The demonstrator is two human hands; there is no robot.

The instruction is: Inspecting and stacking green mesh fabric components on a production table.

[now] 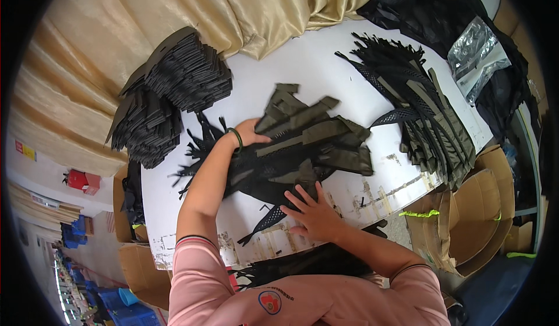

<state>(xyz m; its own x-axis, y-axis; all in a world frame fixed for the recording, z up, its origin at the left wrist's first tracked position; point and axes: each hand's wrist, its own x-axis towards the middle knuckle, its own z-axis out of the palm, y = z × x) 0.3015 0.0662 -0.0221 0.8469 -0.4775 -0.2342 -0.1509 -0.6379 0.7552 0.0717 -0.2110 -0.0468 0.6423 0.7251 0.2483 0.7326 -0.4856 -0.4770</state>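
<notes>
A loose pile of black mesh and olive fabric pieces (314,134) lies fanned out over the white table in front of me. My left hand (250,133), with a dark green bangle at its wrist, is at the pile's far left, its fingers closed at the edge of the olive pieces and partly hidden by them. Some upper pieces there are blurred. At the pile's near edge my right hand (314,215) is spread with its fingers apart, the fingertips touching or just over the fabric. A mesh strip (265,224) sticks out toward me beside it.
Stacks of black flat pieces (189,73) stand at the far left. Another pile of mesh and olive pieces (428,105) lies on the right, near a clear plastic bag (477,58) on black fabric. A cardboard box (477,209) stands off the table's right edge; a gold curtain (192,6) hangs behind.
</notes>
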